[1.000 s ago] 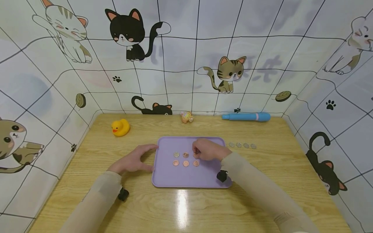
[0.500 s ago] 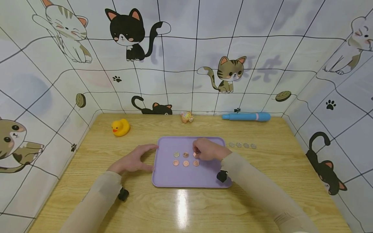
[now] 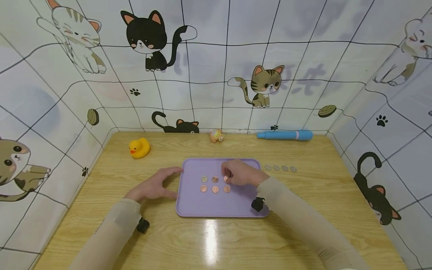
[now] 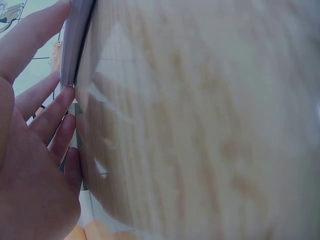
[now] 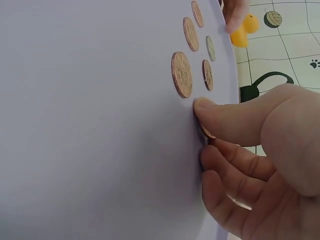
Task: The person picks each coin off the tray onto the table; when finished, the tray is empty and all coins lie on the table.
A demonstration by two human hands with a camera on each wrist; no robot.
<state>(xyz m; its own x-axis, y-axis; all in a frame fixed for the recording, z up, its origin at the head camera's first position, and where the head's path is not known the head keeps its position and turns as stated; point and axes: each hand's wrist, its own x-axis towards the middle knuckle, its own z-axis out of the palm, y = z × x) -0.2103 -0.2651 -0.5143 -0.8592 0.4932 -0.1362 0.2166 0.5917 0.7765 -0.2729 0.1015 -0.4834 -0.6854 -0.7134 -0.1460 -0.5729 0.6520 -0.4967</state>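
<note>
A lilac tray (image 3: 194, 206) holds two short rows of coins. In the back row are a silver coin (image 3: 204, 179), a darker copper coin (image 3: 215, 179) and, at the right end, a copper coin (image 3: 226, 179) that my right hand (image 3: 241, 172) pinches close to the tray floor. The right wrist view shows my thumb (image 5: 225, 117) over most of that coin, only its edge visible. Several copper coins (image 3: 215, 189) form the front row. My left hand (image 3: 153, 184) has thumb and fingers spread, their tips at the tray's left rim.
Several silver coins (image 3: 285, 168) lie in a line right of the tray. Along the table's back are a yellow rubber duck (image 3: 140, 147), a small figurine (image 3: 216, 135) and a blue marker-shaped object (image 3: 285, 135). A cat-printed wall covering (image 3: 209, 90) surrounds the table.
My right hand has shifted very slightly left, and more of the copper coin at its fingertips shows. The left hand and the other coins stay in place.
</note>
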